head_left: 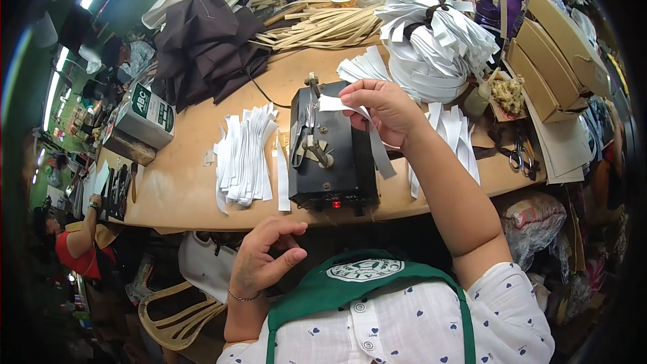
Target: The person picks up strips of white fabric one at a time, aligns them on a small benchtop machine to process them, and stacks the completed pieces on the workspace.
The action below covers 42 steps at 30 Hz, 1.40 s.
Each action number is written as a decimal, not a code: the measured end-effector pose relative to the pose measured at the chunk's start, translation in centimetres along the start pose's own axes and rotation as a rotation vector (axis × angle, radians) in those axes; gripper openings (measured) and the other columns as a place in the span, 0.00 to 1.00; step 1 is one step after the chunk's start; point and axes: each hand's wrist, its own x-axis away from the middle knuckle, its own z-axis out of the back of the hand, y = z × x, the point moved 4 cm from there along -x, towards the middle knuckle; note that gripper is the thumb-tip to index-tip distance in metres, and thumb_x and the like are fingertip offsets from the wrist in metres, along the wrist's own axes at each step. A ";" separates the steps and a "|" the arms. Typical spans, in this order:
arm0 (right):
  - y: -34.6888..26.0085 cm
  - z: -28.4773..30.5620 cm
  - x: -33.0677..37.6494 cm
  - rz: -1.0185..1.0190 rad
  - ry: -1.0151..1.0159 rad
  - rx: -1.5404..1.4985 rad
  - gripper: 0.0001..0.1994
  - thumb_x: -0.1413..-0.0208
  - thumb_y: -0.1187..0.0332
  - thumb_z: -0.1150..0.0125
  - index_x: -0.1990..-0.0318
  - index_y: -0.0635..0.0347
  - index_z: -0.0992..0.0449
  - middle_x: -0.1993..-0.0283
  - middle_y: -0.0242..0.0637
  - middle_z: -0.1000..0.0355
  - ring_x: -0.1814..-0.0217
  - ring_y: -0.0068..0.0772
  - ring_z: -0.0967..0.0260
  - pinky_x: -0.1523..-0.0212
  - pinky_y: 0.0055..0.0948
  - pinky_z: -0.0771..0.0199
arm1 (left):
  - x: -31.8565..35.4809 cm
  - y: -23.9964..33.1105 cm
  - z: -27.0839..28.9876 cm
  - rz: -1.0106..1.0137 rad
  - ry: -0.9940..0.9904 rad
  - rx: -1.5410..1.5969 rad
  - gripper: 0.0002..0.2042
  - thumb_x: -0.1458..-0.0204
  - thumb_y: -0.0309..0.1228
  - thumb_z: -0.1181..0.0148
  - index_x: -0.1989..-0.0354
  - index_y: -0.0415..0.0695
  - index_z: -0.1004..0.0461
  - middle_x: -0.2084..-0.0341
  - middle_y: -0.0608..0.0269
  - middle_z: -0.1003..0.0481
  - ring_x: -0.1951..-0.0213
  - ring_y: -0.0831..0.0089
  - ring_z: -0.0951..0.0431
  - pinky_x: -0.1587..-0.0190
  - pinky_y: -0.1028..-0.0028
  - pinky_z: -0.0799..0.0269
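Note:
My right hand (pixel 385 111) is raised over a black box-shaped machine (pixel 345 172), pinching a white strip of ribbon or tape (pixel 381 155). One end of the strip points left toward the metal fittings (pixel 311 118) on the machine's left side; the other hangs below my fingers. A red light (pixel 335 204) glows on the machine's front. My left hand (pixel 268 254) is in front of the table edge, thumb and loosely bent fingers apart, holding nothing. Left of the machine lie a pile of white strips (pixel 246 155) and a single strip (pixel 282 175). More strips (pixel 461 141) lie beyond my right forearm.
Behind the machine are a large bundle of white strips (pixel 431 47), cream-coloured lengths (pixel 323 27) and dark cloth (pixel 202 47). A square tin (pixel 143 121) stands left. Scissors (pixel 522 158) and cardboard boxes (pixel 549 74) are right. Another person (pixel 77 243) sits far left near a plastic chair (pixel 178 310).

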 end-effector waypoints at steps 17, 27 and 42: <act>0.1 -0.9 -1.0 -0.047 0.011 0.100 0.06 0.60 0.73 0.42 0.74 0.61 0.31 0.76 0.33 0.33 0.77 0.18 0.37 0.78 0.15 0.37 | -0.7 -0.2 -0.3 -0.028 -0.035 -0.026 0.15 0.62 0.28 0.41 0.64 0.37 0.32 0.70 0.60 0.33 0.75 0.80 0.30 0.72 0.83 0.36; -1.3 -0.9 0.1 -0.051 0.044 0.181 0.06 0.59 0.72 0.43 0.73 0.61 0.31 0.78 0.32 0.34 0.81 0.17 0.37 0.81 0.14 0.36 | -0.3 -1.3 -2.3 0.124 -0.252 0.470 0.21 0.55 0.41 0.49 0.58 0.38 0.35 0.67 0.61 0.33 0.71 0.79 0.32 0.66 0.81 0.37; -0.3 2.5 12.7 0.142 -0.360 -0.124 0.07 0.67 0.78 0.42 0.77 0.68 0.32 0.78 0.40 0.33 0.77 0.26 0.35 0.74 0.21 0.37 | -9.6 0.2 -18.2 0.423 -0.175 1.433 0.08 0.50 0.34 0.57 0.69 0.44 0.34 0.78 0.67 0.31 0.78 0.80 0.32 0.76 0.83 0.36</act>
